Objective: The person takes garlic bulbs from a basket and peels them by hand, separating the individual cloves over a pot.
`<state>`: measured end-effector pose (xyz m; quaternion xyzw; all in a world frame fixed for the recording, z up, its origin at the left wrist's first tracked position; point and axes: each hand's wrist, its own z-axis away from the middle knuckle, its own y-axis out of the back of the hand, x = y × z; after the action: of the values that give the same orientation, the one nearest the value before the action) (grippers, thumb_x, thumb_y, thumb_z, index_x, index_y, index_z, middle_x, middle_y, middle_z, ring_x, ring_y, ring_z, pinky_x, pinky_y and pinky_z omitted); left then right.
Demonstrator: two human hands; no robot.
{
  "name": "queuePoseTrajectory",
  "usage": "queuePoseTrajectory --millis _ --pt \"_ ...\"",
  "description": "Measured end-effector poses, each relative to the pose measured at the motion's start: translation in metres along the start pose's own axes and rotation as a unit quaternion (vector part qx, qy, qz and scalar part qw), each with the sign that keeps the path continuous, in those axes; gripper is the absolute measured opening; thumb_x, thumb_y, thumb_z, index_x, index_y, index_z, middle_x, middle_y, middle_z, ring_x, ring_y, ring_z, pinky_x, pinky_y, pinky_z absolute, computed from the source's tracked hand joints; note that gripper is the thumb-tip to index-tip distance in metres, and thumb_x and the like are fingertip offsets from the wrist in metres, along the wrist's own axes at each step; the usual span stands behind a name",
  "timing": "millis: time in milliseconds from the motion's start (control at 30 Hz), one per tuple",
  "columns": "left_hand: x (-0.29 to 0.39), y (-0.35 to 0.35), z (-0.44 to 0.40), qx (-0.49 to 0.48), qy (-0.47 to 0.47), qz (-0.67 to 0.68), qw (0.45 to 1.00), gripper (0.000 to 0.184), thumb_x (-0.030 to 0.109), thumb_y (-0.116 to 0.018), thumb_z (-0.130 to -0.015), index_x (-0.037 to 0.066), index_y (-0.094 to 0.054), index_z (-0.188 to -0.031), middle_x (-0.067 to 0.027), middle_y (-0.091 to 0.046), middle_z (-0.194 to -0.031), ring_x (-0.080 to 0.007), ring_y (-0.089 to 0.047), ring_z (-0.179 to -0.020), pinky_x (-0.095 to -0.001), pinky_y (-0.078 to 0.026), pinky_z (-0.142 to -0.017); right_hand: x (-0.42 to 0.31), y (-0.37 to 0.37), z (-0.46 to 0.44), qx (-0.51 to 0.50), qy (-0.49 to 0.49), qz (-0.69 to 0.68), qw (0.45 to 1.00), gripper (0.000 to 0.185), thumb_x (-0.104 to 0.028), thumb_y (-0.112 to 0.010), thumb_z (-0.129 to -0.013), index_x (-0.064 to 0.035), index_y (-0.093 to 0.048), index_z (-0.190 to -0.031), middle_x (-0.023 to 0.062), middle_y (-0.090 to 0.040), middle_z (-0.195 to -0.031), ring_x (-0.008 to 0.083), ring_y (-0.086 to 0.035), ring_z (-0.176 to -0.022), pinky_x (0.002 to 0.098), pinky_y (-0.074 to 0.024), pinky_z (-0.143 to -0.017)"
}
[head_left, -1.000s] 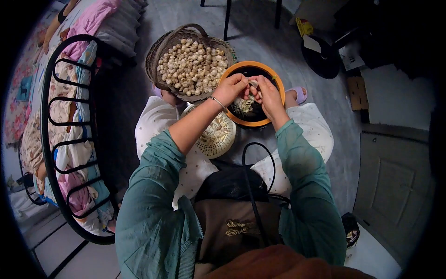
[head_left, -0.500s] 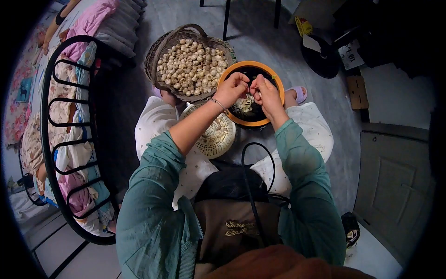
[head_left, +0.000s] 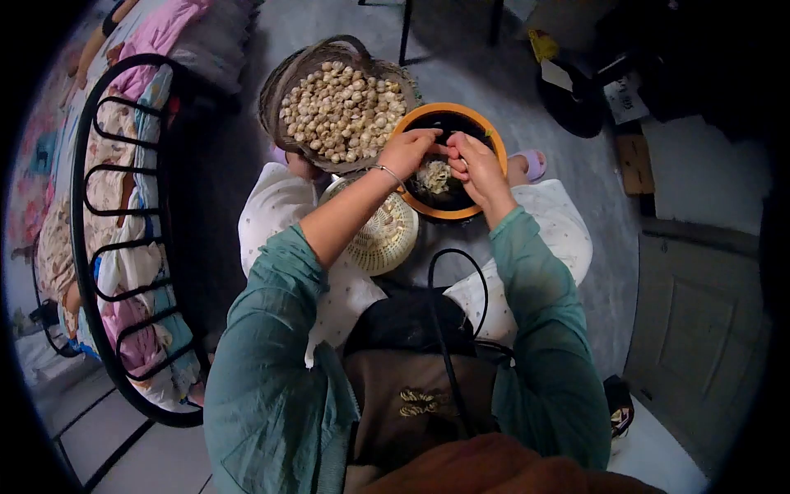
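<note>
Both hands meet above an orange-rimmed bucket (head_left: 444, 216) with a dark inside. My left hand (head_left: 409, 155) has its fingers bent together, and what they hold, if anything, is too small to make out. Close beside it, my right hand (head_left: 479, 169) is closed in a pinch on something I cannot make out. Below them in the bucket lie pale peelings (head_left: 434, 176). A wicker basket (head_left: 276, 107) full of garlic bulbs (head_left: 341, 111) stands left of the bucket. Nearer to me is a cream plastic strainer basket (head_left: 383, 239), partly hidden under my left forearm.
A black metal bed frame (head_left: 80, 189) with bedding stands at the left, and part of another person (head_left: 90, 53) shows on it. Dark chair legs (head_left: 406, 33) rise at the top. A grey door (head_left: 691, 329) is at the right. A black cable (head_left: 436, 305) loops over my lap.
The hands were together over the bucket, parted slightly, and are close again now. My right hand has turned a little. The view has shifted slightly.
</note>
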<state>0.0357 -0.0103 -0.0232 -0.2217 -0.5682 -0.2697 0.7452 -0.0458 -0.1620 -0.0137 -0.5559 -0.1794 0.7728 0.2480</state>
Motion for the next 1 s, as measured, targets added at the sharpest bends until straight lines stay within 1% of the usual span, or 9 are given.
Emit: queuePoseTrajectory --millis 67,100,233,367,533,700,767,833,1000 --pt "0.001 0.002 0.0 0.001 0.029 -0.078 0.997 0.039 0.025 -0.043 -0.09 0.0 -0.056 -0.117 -0.0087 -0.064 -0.106 -0.0141 -0.058 -0.099 -0.0246 -0.043 -0.087 -0.001 -0.006 0.002 0.04 -0.013 0.018 0.999 0.027 -0.03 -0.042 -0.096 -0.0066 -0.051 -0.087 -0.0011 -0.044 -0.074 0.0048 -0.036 -0.055 0.0175 -0.0288 -0.045" --pt "0.002 0.0 0.003 0.021 -0.045 -0.119 0.992 0.039 0.023 -0.047 -0.089 -0.001 -0.053 -0.119 -0.0099 -0.064 -0.107 -0.0153 -0.058 -0.1 -0.026 -0.043 -0.089 -0.002 -0.011 0.004 0.053 -0.014 0.026 0.998 0.028 -0.031 -0.041 -0.097 -0.0077 -0.051 -0.085 -0.0006 -0.044 -0.073 0.0056 -0.037 -0.056 0.0183 -0.0289 -0.047" --pt "-0.014 0.003 -0.005 0.044 -0.012 -0.047 0.998 0.041 0.018 -0.054 -0.088 -0.001 -0.047 -0.124 -0.0126 -0.062 -0.109 -0.0174 -0.058 -0.101 -0.0271 -0.044 -0.088 0.025 -0.008 0.0 0.035 -0.057 0.047 0.997 0.026 -0.028 -0.041 -0.097 -0.0057 -0.053 -0.09 0.001 -0.048 -0.076 0.0091 -0.044 -0.065 0.0221 -0.0368 -0.055" --pt "-0.026 0.009 -0.011 0.077 0.0 -0.068 0.995 0.039 0.011 -0.053 -0.088 -0.001 -0.045 -0.124 -0.0115 -0.063 -0.106 -0.0166 -0.057 -0.101 -0.0273 -0.044 -0.087 0.062 -0.009 0.008 -0.044 -0.164 0.032 0.985 0.025 -0.022 -0.042 -0.096 -0.0028 -0.055 -0.104 0.0056 -0.058 -0.096 0.0148 -0.055 -0.086 0.0287 -0.0451 -0.078" --pt "-0.042 0.017 -0.018 0.122 -0.02 -0.085 0.989 0.038 0.01 -0.054 -0.086 0.001 -0.047 -0.122 -0.0099 -0.062 -0.105 -0.0159 -0.057 -0.1 -0.0271 -0.044 -0.087 0.085 -0.014 0.011 -0.046 -0.213 0.067 0.974 0.037 -0.029 -0.043 -0.096 -0.0037 -0.049 -0.123 0.0046 -0.051 -0.12 0.0128 -0.047 -0.111 0.0292 -0.0363 -0.097" --pt "-0.08 0.056 -0.06 0.221 -0.023 -0.101 0.97 0.032 0.01 -0.055 -0.086 0.0 -0.051 -0.116 -0.0096 -0.062 -0.107 -0.0176 -0.059 -0.094 -0.0275 -0.046 -0.083 0.057 -0.03 0.019 -0.091 -0.206 0.107 0.968 0.041 -0.029 -0.044 -0.096 -0.0037 -0.044 -0.129 0.0053 -0.048 -0.126 0.0137 -0.044 -0.117 0.0279 -0.0347 -0.098" --pt "-0.082 0.078 -0.062 0.32 0.013 -0.015 0.947 0.034 0.013 -0.055 -0.086 0.001 -0.052 -0.118 -0.0111 -0.062 -0.106 -0.0199 -0.059 -0.091 -0.0285 -0.047 -0.079 0.052 -0.033 0.02 -0.105 -0.202 0.139 0.964 0.041 -0.028 -0.044 -0.096 -0.004 -0.044 -0.129 0.0058 -0.049 -0.124 0.0144 -0.046 -0.116 0.0264 -0.037 -0.097" --pt "-0.087 0.095 -0.06 0.391 0.072 -0.075 0.914 0.037 0.015 -0.055 -0.086 0.002 -0.051 -0.121 -0.0136 -0.061 -0.108 -0.0226 -0.06 -0.089 -0.0307 -0.048 -0.077 0.051 -0.033 0.021 -0.106 -0.2 0.164 0.96 0.042 -0.029 -0.043 -0.096 -0.0026 -0.045 -0.128 0.0069 -0.05 -0.123 0.0147 -0.048 -0.113 0.0278 -0.0385 -0.095" --pt "-0.184 0.123 -0.07 0.383 0.227 -0.183 0.877 0.042 0.017 -0.056 -0.083 0.004 -0.05 -0.123 -0.0168 -0.058 -0.113 -0.0285 -0.06 -0.093 -0.0358 -0.048 -0.079 0.048 -0.031 0.024 -0.102 -0.191 0.192 0.957 0.038 -0.026 -0.043 -0.096 -0.0019 -0.047 -0.125 0.0072 -0.052 -0.119 0.0153 -0.052 -0.106 0.0282 -0.0418 -0.091"
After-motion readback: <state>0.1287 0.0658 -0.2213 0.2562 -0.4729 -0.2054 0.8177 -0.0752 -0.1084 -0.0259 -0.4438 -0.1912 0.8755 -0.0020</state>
